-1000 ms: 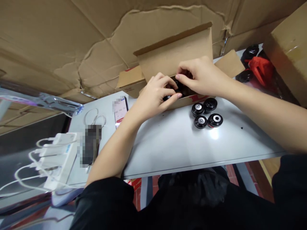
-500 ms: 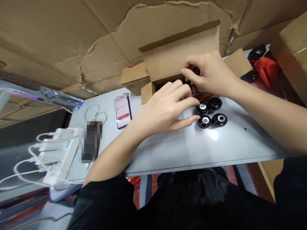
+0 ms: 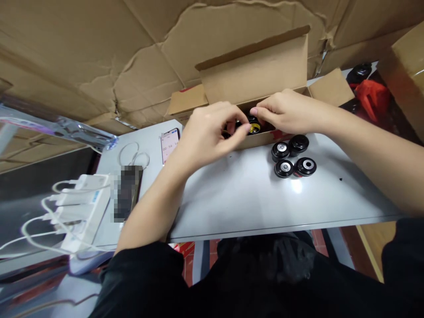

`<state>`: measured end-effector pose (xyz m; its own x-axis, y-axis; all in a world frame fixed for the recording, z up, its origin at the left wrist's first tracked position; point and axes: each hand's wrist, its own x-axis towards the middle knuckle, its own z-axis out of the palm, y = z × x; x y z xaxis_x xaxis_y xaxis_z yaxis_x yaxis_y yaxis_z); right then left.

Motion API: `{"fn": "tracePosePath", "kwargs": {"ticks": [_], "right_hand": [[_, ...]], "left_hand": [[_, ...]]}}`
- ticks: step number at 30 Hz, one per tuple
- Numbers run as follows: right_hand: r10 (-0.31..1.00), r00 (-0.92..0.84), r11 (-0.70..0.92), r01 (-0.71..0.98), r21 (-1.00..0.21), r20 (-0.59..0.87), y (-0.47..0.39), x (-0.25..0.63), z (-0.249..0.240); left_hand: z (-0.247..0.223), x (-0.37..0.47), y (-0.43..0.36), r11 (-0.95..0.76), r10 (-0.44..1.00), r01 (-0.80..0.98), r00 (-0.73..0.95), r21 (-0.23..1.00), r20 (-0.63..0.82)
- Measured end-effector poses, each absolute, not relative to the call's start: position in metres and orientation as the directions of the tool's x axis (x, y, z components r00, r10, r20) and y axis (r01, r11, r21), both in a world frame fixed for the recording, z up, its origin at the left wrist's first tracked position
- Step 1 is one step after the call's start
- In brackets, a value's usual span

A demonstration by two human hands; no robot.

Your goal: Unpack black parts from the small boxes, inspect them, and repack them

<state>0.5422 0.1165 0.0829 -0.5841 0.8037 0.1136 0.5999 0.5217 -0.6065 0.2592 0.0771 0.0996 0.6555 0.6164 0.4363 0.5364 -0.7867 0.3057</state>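
Curves left hand [image 3: 213, 130] and forms pinch with right hand [image 3: 286, 110] over open carton [image 3: 265, 139], upper center of the frame; cannot tell whether grasping anything. Shows inside, between both hands, yellow-ringed black part [image 3: 254, 128]. Has lid [image 3: 255, 75] tilted back, probably for giving access. Has four black round parts [image 3: 295, 149] grouped on tabletop [image 3: 225, 207], right of center, perhaps for easy reach.

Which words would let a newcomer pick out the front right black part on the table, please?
On the grey table, in front of the open cardboard box, four round black parts sit in a cluster. Take the front right part: only its silver centre shows a wide dark hole.
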Motion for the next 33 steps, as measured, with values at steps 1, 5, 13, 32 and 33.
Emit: {"fn": "tracePosePath", "kwargs": {"ticks": [1,5,13,32,33], "right_hand": [[0.806,-0.58,0.522,0.606,-0.6,0.116,0.116,0.542,0.083],[0.837,-0.515,0.52,0.641,-0.564,0.186,0.113,0.54,0.083],[0.858,-0.461,0.502,0.663,-0.556,0.226,0.104,0.536,0.092],[0.591,-0.718,0.505,-0.026,-0.863,0.368,0.083,0.525,0.105],[0.617,-0.701,0.496,-0.007,-0.869,0.358,0.085,0.526,0.105]], "left_hand": [[0.099,0.266,0.067,-0.824,0.566,0.489,0.689,0.286,0.453],[0.085,0.294,0.031,-0.936,0.353,0.326,0.847,0.136,0.399],[0.081,0.301,0.023,-0.95,0.274,0.303,0.924,-0.071,0.266],[0.11,0.207,0.048,-0.878,0.316,0.477,0.643,-0.042,0.698],[0.109,0.193,0.046,-0.838,0.364,0.545,0.596,-0.029,0.716]]}}
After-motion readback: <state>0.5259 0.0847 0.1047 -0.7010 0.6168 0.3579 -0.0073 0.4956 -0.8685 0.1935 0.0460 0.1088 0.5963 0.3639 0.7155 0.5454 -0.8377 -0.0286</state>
